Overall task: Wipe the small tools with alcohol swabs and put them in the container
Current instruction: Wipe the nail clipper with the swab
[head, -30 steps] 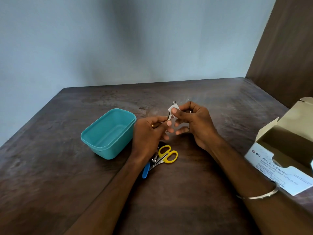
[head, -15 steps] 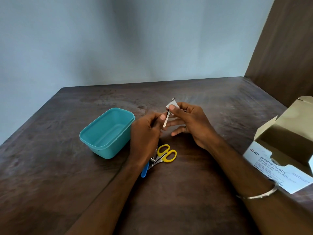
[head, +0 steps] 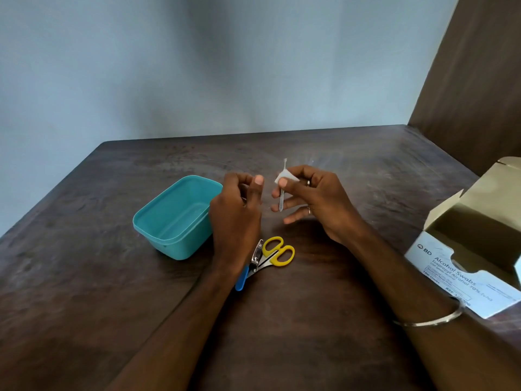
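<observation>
Above the dark wooden bench [head: 112, 277], the right hand [head: 313, 201] pinches a folded white alcohol swab [head: 284, 176] around a thin metal tool [head: 282, 193], thumb and forefinger closed on it while the other fingers spread loosely; the tool stands nearly upright, its tip rising above the swab and its lower end hanging below. The left hand [head: 239, 210] hovers just to the right of the teal container [head: 174, 218], apart from the tool, its fingers curled; whether it holds anything cannot be told. The container sits open on the bench, with nothing visible inside. In front of the container and to its right lie yellow-handled scissors [head: 276, 253], a nail clipper [head: 257, 255] and a blue-handled tool [head: 242, 280], touching one another, partly under the left wrist. Well to the right of the container stands an open box of alcohol swabs [head: 462, 277].
</observation>
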